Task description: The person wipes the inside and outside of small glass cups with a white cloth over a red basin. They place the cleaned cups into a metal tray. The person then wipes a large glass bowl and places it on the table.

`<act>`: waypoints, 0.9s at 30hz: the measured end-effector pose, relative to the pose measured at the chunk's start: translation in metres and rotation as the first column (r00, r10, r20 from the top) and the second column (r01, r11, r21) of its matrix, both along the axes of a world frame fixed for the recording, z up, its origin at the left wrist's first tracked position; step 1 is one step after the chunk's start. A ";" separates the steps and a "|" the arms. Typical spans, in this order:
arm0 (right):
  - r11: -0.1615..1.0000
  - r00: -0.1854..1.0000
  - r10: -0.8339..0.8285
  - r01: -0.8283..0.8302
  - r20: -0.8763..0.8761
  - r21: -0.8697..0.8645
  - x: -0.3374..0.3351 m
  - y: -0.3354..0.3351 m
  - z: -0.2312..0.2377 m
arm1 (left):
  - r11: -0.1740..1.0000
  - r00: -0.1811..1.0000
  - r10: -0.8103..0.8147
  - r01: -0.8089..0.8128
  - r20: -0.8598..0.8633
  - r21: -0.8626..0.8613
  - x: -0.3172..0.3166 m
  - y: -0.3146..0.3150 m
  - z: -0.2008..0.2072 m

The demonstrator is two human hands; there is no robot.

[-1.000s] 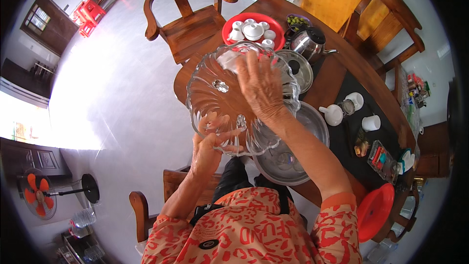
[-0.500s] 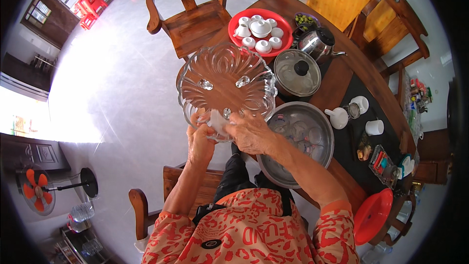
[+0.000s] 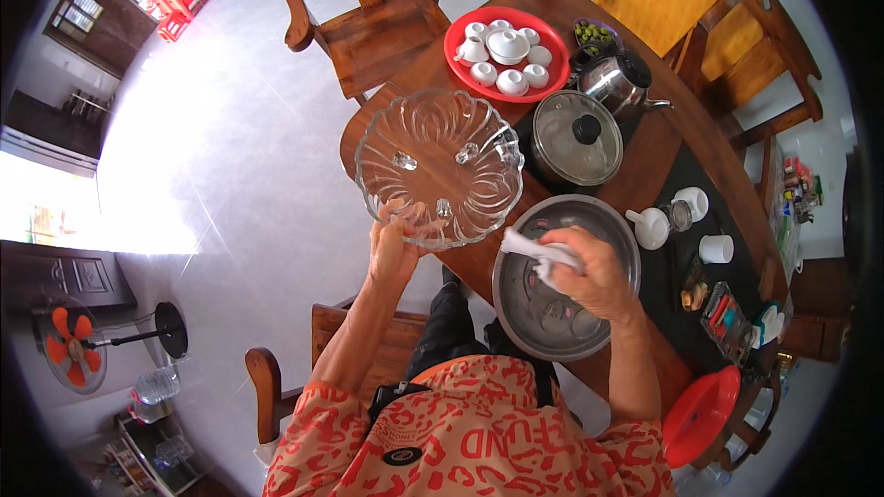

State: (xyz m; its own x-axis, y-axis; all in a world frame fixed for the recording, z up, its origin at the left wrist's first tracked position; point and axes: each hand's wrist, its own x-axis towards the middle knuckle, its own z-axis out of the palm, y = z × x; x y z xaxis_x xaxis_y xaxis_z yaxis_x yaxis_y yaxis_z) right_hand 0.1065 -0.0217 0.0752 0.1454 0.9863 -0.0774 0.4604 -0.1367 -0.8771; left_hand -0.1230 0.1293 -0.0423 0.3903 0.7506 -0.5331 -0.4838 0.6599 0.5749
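Note:
My left hand [image 3: 398, 237] grips the near rim of a clear glass fruit bowl [image 3: 440, 175], its scalloped edge and three small feet showing. The bowl is held up over the table's left edge. A white cloth [image 3: 543, 256] is bunched in my right hand [image 3: 591, 274], which hovers above a round metal basin [image 3: 516, 313]. Several clear round glass pieces [image 3: 557, 317] lie inside the basin, partly hidden by my hand and the cloth.
Beyond the basin, the wooden table [image 3: 414, 92] carries a lidded pot [image 3: 564, 140], a steel kettle [image 3: 611, 90] and a red tray [image 3: 458, 26] of white teaware. White cups [image 3: 715, 248] and a red basin [image 3: 692, 423] are at right. Wooden chairs [image 3: 373, 32] surround it.
My right hand has pulled the cloth away from the glass bowl and moved right, over the metal basin. The left hand still holds the bowl.

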 end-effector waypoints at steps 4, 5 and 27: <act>0.937 0.730 -0.342 0.313 -0.592 -0.155 0.022 -0.046 -0.004 | 1.000 1.000 -0.007 0.008 0.027 -0.017 0.012 0.002 -0.005; 0.918 0.620 -0.357 0.371 -0.699 -0.139 0.026 -0.055 -0.010 | 1.000 0.999 -0.020 0.020 0.032 -0.002 0.016 0.004 -0.005; 0.569 0.109 -0.288 0.819 -0.952 -0.078 0.023 -0.206 -0.047 | -0.082 0.681 0.321 0.712 -0.658 0.697 0.048 -0.088 0.053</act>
State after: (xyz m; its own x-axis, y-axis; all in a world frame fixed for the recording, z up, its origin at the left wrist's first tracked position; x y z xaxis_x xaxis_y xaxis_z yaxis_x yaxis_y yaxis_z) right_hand 0.1296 -0.2279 0.0280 0.7799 0.5786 -0.2388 -0.5563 0.4659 -0.6882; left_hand -0.0745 0.0411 0.0106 0.7099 0.5670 0.4178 0.2380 -0.7515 0.6153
